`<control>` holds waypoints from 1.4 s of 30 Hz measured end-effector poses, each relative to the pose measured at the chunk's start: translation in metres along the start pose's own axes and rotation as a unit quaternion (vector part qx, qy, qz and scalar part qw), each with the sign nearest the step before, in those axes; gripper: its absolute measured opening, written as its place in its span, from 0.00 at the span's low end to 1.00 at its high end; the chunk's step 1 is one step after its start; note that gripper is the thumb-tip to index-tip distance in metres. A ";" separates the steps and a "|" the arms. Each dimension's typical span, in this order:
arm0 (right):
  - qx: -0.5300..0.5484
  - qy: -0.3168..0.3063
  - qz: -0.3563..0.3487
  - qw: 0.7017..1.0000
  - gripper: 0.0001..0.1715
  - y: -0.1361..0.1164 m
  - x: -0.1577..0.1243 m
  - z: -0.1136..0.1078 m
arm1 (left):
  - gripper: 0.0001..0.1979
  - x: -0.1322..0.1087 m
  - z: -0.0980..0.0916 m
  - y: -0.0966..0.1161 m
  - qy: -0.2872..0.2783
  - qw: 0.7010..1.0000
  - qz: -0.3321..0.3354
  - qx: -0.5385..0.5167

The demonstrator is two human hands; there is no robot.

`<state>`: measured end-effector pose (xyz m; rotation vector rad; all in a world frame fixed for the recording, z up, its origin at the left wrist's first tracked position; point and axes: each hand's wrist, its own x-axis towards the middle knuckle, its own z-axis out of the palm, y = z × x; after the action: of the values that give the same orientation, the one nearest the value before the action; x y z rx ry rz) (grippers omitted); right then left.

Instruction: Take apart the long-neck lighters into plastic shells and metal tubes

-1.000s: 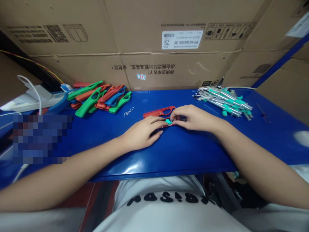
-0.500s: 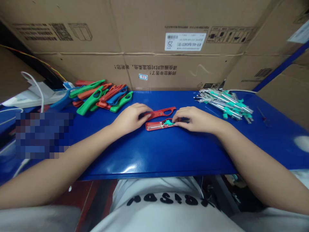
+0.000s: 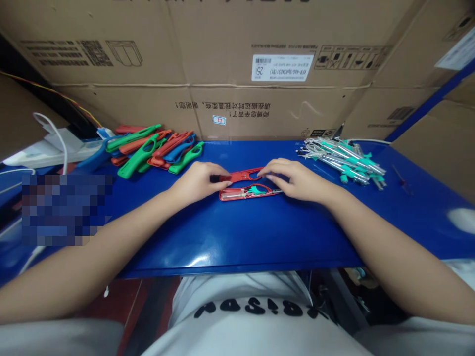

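Observation:
Between my hands is an empty red lighter casing half [image 3: 243, 176] with an oval opening at its right end. My left hand [image 3: 198, 183] grips its left end between thumb and fingers. My right hand [image 3: 293, 180] has its fingertips on the right end of the same half, thumb and index pinched close. Just in front of it on the table lies the filled red lighter casing half [image 3: 224, 196], with a clear fuel tank, a green trigger [image 3: 257, 190], thin wires and a metal rod that runs out under my right hand.
Red, green and blue lighter casings [image 3: 156, 148] are piled at the back left. Silver lighter tubes with green parts [image 3: 345, 160] lie at the back right. Behind the blue table [image 3: 237, 237] stands a cardboard wall [image 3: 222, 64]. A white power strip [image 3: 83, 148] is far left.
My right hand has moved from the filled half's trigger area up to the right end of the empty half. Both casing halves have shifted slightly left, and the empty half is lower.

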<state>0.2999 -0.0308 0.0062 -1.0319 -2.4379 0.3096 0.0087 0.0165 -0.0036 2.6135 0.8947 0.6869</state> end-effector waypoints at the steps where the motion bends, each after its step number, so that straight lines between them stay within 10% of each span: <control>1: -0.032 0.009 0.005 0.999 0.18 0.002 0.000 0.001 | 0.12 0.000 -0.001 0.000 -0.005 1.000 0.004 0.007; 10: -0.105 -0.007 0.018 0.994 0.16 0.008 0.000 0.012 | 0.10 0.001 -0.007 0.006 -0.057 0.998 0.005 0.031; 21: 0.086 0.089 0.118 0.985 0.03 0.019 0.004 0.027 | 0.14 -0.001 -0.002 0.015 -0.051 0.997 0.042 0.041; 30: 0.365 0.082 0.254 0.892 0.23 -0.002 0.011 0.025 | 0.19 -0.006 -0.005 0.028 0.038 0.995 0.070 0.059; 42: 0.091 0.001 0.019 0.996 0.21 0.002 0.002 0.017 | 0.14 -0.012 -0.004 0.043 -0.074 0.991 0.076 0.082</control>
<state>0.2916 -0.0284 -0.0088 -0.9979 -2.3405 0.5326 0.0200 -0.0234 0.0134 2.8575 0.7427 0.4662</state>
